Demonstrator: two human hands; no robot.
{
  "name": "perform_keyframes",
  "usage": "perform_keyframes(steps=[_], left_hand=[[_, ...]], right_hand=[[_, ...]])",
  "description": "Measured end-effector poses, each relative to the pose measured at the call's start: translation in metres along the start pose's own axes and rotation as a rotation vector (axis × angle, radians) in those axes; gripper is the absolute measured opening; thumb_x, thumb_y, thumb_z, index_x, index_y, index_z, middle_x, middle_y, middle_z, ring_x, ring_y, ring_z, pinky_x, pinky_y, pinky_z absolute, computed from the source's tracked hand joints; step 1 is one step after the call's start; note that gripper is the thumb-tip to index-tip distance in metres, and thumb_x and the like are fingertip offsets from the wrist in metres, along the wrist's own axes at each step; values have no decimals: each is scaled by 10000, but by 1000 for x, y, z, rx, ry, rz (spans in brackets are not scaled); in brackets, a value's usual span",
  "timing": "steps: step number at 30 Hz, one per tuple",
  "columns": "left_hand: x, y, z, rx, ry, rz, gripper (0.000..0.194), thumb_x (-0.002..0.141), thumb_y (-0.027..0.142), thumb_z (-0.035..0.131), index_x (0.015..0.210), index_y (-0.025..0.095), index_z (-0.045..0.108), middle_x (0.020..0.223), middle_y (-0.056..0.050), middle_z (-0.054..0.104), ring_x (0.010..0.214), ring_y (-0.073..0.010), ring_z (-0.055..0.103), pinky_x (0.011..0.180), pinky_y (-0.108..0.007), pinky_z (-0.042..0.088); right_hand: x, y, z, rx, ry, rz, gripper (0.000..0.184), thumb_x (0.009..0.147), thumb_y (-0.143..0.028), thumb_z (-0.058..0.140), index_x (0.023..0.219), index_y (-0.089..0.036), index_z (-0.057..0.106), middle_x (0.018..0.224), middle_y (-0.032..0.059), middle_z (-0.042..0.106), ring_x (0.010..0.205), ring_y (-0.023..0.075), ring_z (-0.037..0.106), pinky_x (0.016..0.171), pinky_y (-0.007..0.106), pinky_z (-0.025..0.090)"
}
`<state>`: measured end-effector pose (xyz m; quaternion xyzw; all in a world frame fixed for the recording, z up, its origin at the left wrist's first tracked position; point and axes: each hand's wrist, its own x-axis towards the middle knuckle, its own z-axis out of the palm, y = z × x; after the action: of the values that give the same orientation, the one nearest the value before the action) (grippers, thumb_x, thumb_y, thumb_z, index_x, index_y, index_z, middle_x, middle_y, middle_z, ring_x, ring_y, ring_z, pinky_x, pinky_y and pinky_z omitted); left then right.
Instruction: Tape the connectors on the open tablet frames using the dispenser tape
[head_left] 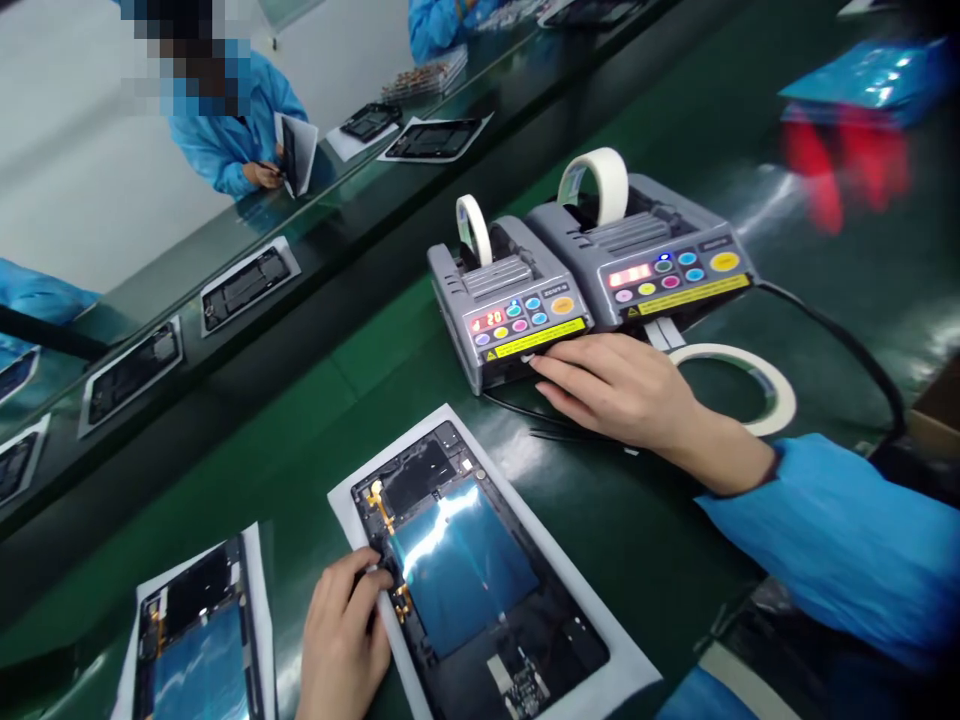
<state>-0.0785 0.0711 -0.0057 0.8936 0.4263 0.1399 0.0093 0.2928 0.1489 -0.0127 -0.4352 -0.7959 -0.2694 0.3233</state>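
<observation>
An opened tablet body [480, 580] with a shiny blue battery lies on a white sheet on the green mat in front of me. My left hand [345, 635] rests on its left edge, fingers curled and pressing on the frame. My right hand [615, 385] reaches to the front slot of the left grey tape dispenser [506, 300], fingertips together at the outlet; whether they pinch a piece of tape I cannot make out. A second grey tape dispenser [645, 255] stands right beside it, each carrying a roll of white tape.
A loose roll of white tape [750, 385] lies right of my right hand, near a black cable [847, 345]. Another opened tablet [199, 645] lies at lower left. Several more ride the belt [247, 285] beyond. A person in blue [225, 130] works across it.
</observation>
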Motion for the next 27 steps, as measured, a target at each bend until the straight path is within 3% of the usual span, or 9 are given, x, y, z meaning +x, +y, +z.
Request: perform_keyframes(steps=[9,13,16,21,27], left_hand=[[4,-15,4,-21,0,97,152,872,83,468,924,182,570,1016,-87,583,891,-184,589,736,-292,482],[5,-20,6,-21,-18,122,157,870,88,475,945,184,573,1021,-88,578,894,-185,585,738,-293,479],[5,-15,6,-32,-15,86,153,871,86,473,933,184,571,1019,-88,571,903,-186,579,739,-292,477],[7,-5,6,-53,0,-4,178,867,72,445,908,197,564,1009,-77,571,895,-185,579,744,-297,483],[5,1,8,-58,9,-57,190,847,50,448,897,191,564,997,-72,582,907,-197,569,769,-313,476]], right_hand=[[-3,5,2,6,-21,-5,267,838,-156,623,1099,-107,601,957,84,673,859,175,605,758,310,511],[-3,4,2,16,-32,18,122,863,-181,593,973,-160,640,952,58,673,861,157,598,758,301,522],[-1,3,0,58,-18,37,35,851,-191,614,845,-167,639,929,58,675,854,158,607,769,298,529],[2,3,0,5,28,32,72,841,-165,624,912,-171,633,886,43,687,784,137,613,702,259,504],[2,3,4,-104,84,-32,76,814,-161,661,887,-167,642,813,11,698,655,117,578,579,255,396]])
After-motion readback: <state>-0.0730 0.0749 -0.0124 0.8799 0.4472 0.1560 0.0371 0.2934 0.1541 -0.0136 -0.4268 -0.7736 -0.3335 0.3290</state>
